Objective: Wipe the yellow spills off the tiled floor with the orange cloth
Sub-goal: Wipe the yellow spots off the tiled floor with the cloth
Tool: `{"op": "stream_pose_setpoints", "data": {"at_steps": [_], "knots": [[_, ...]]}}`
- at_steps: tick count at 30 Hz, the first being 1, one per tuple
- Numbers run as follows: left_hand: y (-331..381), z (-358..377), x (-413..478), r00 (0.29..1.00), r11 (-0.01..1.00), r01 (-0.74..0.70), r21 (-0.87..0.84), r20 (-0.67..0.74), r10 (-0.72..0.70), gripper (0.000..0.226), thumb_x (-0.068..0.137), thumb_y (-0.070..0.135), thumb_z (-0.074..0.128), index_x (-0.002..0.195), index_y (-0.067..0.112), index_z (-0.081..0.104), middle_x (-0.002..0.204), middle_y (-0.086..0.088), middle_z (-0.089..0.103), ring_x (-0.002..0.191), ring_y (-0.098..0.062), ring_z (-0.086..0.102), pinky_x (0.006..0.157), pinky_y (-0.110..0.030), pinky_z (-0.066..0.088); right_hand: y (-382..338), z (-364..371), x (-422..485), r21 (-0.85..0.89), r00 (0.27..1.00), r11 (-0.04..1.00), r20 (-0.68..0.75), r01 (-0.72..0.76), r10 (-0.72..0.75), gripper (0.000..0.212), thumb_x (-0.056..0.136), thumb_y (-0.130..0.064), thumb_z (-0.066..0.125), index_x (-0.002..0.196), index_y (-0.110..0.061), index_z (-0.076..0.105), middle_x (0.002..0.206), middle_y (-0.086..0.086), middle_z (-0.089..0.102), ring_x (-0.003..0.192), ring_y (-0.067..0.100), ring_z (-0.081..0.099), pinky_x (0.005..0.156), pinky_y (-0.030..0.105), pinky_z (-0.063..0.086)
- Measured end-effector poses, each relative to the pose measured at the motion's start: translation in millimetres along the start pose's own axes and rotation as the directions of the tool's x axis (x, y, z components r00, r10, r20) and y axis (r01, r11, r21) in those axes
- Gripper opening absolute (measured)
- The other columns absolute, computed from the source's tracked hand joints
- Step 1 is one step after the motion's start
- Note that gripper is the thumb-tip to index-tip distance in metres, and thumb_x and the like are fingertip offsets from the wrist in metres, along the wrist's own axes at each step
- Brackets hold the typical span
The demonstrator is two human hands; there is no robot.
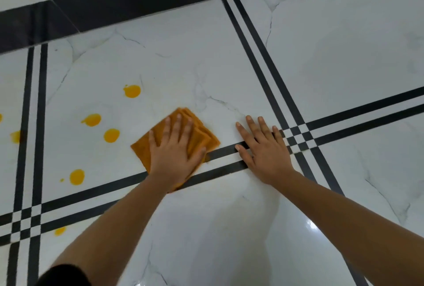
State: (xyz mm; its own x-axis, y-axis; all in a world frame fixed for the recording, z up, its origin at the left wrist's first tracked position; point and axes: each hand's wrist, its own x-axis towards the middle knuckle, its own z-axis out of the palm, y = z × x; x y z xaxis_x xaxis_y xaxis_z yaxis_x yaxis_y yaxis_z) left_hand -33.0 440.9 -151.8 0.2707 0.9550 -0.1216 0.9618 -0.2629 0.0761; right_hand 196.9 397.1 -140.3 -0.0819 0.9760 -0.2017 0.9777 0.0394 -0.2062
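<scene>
A folded orange cloth (197, 135) lies flat on the white marble tile floor (174, 65). My left hand (175, 150) presses down on the cloth with fingers spread, covering its lower half. My right hand (263, 150) rests palm-down and empty on the floor to the right, across the black stripes (223, 151). Several yellow spills lie left of the cloth: the nearest one (111, 135) close by, another (92, 120) above it, one (132, 91) farther up, one (77, 177) lower left. More yellow spots (15, 136) sit at the left edge, and one (60, 231) below the stripes.
Double black stripes cross the floor in a grid, with a crossing (298, 136) right of my right hand. A wide black band (128, 7) runs along the far side. White tile extends to the right and toward me.
</scene>
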Motion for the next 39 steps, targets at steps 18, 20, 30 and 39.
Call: {"op": "stream_pose_setpoints", "data": {"at_steps": [18,20,30,39], "knots": [[-96.9,-6.9,-13.4,0.998,0.997,0.052,-0.060,-0.028,-0.053,0.071,0.085,0.067,0.016,0.147,0.032,0.013,0.156,0.003,0.015,0.143,-0.028,0.011,0.109,-0.061,0.009,-139.5,-30.8,61.5,0.020,0.982,1.000,0.189,0.018,-0.022,0.056,0.097,-0.050,0.012,0.148,-0.032,0.001,0.158,-0.004,-0.002,0.145,0.017,-0.008,0.116,0.039,-0.002],[-104.1,-10.8,-4.8,0.982,0.976,0.189,-0.106,-0.001,-0.190,0.070,0.085,0.065,0.010,0.147,0.032,0.006,0.157,0.003,0.007,0.144,-0.026,0.002,0.110,-0.059,0.002,-149.9,-36.5,69.5,0.061,0.982,0.997,0.181,-0.055,0.043,0.056,0.097,-0.050,0.014,0.149,-0.031,0.003,0.159,-0.003,0.002,0.145,0.018,-0.005,0.116,0.040,0.000],[-122.3,-11.7,20.7,0.958,0.958,0.274,-0.091,-0.058,-0.280,0.072,0.084,0.067,0.007,0.147,0.033,0.000,0.157,0.004,0.001,0.143,-0.027,-0.008,0.107,-0.057,-0.011,-138.7,-7.6,139.2,-0.019,0.998,1.000,0.056,-0.024,0.025,0.057,0.097,-0.050,0.013,0.148,-0.032,-0.003,0.158,-0.003,-0.004,0.145,0.020,-0.008,0.116,0.040,-0.001],[-127.0,-22.2,88.6,0.973,0.971,0.230,-0.068,-0.019,-0.232,0.070,0.086,0.067,0.012,0.147,0.033,0.008,0.157,0.004,0.002,0.143,-0.027,-0.009,0.109,-0.061,-0.005,-134.7,12.8,151.2,-0.027,0.998,1.000,-0.060,-0.005,0.004,0.063,0.085,-0.058,-0.004,0.145,-0.038,-0.006,0.157,-0.008,-0.004,0.144,0.015,-0.009,0.115,0.040,-0.005]]}}
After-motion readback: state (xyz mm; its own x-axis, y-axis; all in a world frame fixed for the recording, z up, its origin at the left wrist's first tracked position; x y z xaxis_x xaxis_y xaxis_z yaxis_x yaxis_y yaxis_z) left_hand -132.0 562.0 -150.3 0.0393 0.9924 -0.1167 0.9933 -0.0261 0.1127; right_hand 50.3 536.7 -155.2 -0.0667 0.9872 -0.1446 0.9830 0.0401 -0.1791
